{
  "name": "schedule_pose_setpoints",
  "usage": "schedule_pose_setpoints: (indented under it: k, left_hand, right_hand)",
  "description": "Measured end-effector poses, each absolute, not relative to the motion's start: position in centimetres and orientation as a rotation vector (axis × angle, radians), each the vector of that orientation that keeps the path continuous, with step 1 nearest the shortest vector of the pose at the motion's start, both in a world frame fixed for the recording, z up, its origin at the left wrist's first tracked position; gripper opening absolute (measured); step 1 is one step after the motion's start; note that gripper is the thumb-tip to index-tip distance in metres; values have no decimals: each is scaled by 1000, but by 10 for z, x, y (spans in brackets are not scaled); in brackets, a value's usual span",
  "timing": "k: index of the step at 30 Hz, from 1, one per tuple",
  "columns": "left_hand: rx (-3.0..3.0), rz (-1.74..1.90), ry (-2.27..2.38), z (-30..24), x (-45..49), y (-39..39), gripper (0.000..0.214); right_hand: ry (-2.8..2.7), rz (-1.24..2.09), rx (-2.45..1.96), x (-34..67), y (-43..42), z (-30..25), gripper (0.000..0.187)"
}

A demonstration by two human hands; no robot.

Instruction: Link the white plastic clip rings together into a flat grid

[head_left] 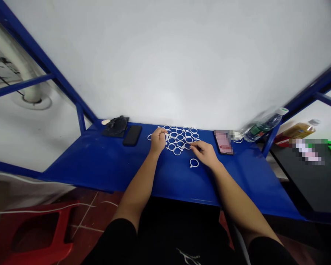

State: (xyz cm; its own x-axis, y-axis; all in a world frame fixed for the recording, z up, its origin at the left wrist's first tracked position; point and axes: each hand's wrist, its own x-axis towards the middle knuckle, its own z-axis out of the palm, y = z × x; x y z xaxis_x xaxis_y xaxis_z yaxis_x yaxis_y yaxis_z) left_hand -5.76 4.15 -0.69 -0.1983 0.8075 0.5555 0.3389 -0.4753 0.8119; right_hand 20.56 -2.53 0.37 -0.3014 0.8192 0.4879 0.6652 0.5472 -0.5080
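Note:
Several white curtain rings (180, 137), each with a small eyelet, lie flat and touching one another in a cluster on the blue tabletop (179, 180). At the cluster's left side my left hand (158, 141) is closed, its fingers curled around a white ring that is partly hidden. My right hand (204, 152) pinches the edge of a ring at the cluster's right side with thumb and forefinger. One loose ring (194, 163) lies apart, in front of the cluster and just left of my right wrist.
A dark phone (132, 135) and a crumpled black cloth or bag (116, 126) lie at left. Toward the right are a lit phone (223, 142), a white cable (238, 137) and a leaning clear bottle (264, 125). A white wall (171, 66) closes the back; blue frame bars flank the table.

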Motion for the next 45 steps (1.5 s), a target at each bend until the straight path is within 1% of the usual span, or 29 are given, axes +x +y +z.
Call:
schedule_pose_setpoints:
  k: [4,8,12,16,24,28,32,34,37,39,42,45]
  left_hand:
    - [1572,1826,1510,-6,-76,51,30]
    - [1481,1835,1637,-8,-88,55,31]
    - [1439,1841,1721,-11,-89,56,30]
    - [1402,1883,1668,-12,-84,57,29]
    - [1492,1844,1627,-11,-79,52,30]
    - [1548,1818,1623,-10,-80,50,36]
    - [1619,1809,1638,-12,-87,55,36]
    - [1692,1783,1675,-14,-95,58,35]
    - [1729,1628,1860,-16,-110,60,31]
    - [1690,1468,1977,-17,-118,60,26]
    - [1618,1279,2024,-18,-123,58,18]
    - [1573,1251,2028,-17,-124,57,15]
  right_hand:
    - [-2222,420,-1285,215,-24,14,15]
    - [-2317,572,-1331,224,-22,17,7]
    - [-2350,730,-1304,226,-22,14,7]
    - [-2402,812,-1287,224,-23,9,11]
    - [-2483,812,-1307,218,-23,2,16]
    - [-2272,757,-1248,217,-26,10,14]
    - [-2008,634,-1207,224,-21,13,34]
    - [-1957,550,-1192,228,-16,11,35]
    - [-1944,425,-1201,232,-11,6,28]
    - [-1954,372,-1230,233,-10,3,28]
    - [-1991,343,-1270,232,-12,2,36]
    - [-2027,327,-1270,232,-12,2,41]
